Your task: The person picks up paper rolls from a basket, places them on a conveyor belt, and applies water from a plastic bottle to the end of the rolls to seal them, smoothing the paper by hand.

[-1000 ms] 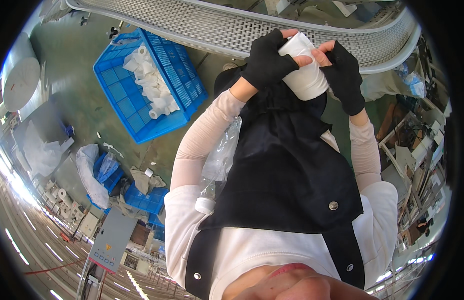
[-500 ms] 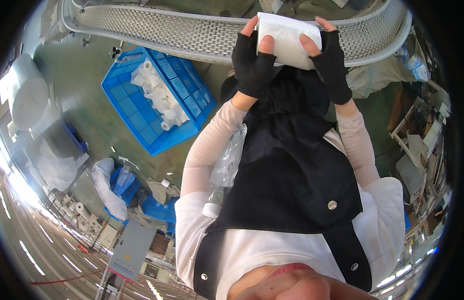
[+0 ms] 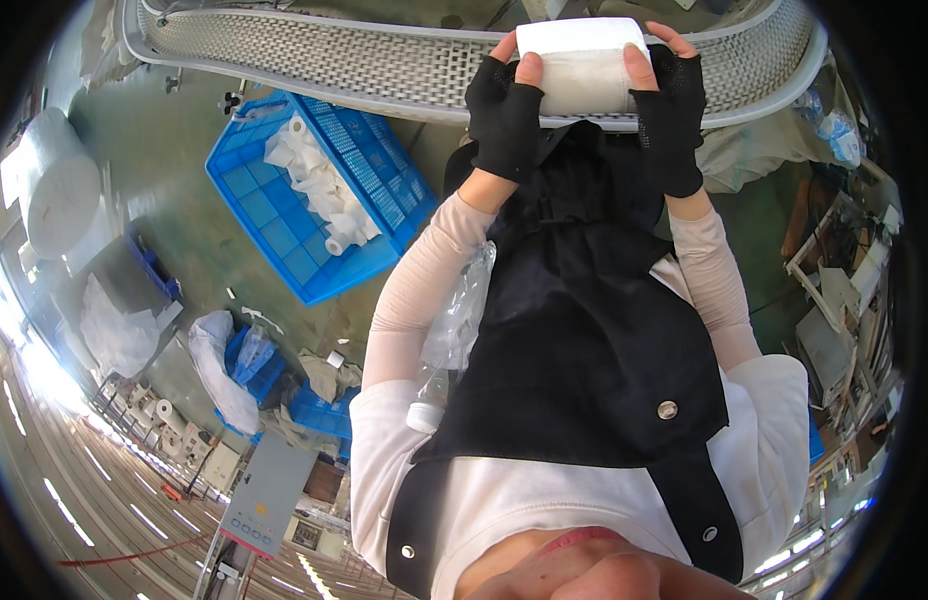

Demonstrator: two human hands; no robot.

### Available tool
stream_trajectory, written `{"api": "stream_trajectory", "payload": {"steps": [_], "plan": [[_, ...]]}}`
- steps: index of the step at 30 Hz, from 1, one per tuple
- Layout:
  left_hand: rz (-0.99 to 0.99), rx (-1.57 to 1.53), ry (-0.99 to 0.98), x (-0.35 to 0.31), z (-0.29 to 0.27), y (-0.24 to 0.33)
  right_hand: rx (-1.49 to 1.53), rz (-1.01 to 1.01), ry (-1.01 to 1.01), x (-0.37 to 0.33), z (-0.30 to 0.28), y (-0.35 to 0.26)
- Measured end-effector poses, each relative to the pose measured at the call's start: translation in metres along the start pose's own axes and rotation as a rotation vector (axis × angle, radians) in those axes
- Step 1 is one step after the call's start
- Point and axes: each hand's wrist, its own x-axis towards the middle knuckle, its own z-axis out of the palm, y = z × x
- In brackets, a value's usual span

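Observation:
A white paper roll is held between my two hands above the near edge of a grey mesh conveyor belt. My left hand, in a black fingerless glove, grips the roll's left end with the thumb on its near side. At the right end my right hand, gloved the same way, presses its thumb on the paper while its fingers reach around the far side. The roll lies level, its outer paper smooth.
Left of me on the floor stands a blue plastic crate with white paper scraps and small rolls. A big wrapped white roll is at the far left. A grey control cabinet stands lower left. Metal frames and panels are at the right.
The roll has turned in my hands from a slant to level and shifted slightly right. My right hand has moved a little right and up with it.

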Motion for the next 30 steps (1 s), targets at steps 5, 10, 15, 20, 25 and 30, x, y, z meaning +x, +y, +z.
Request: {"api": "stream_trajectory", "payload": {"steps": [5, 10, 15, 20, 25, 30], "plan": [[0.009, 0.019, -0.022, 0.000, 0.001, 0.000, -0.034, -0.009, -0.023, 0.003, -0.008, -0.006], [-0.073, -0.070, 0.009, 0.002, 0.006, -0.001, 0.016, 0.049, -0.092, -0.001, -0.011, 0.013], [0.001, -0.116, 0.008, 0.001, 0.014, -0.016, -0.168, -0.037, 0.015, -0.009, 0.024, -0.015], [0.075, 0.125, 0.087, 0.005, 0.014, -0.025, -0.040, -0.051, -0.029, -0.007, 0.008, 0.001], [0.032, 0.043, 0.129, 0.004, 0.015, -0.027, -0.077, -0.071, -0.049, -0.014, 0.005, -0.012], [-0.042, -0.074, 0.110, 0.004, 0.013, -0.019, -0.009, 0.027, -0.069, -0.010, 0.001, -0.011]]}}
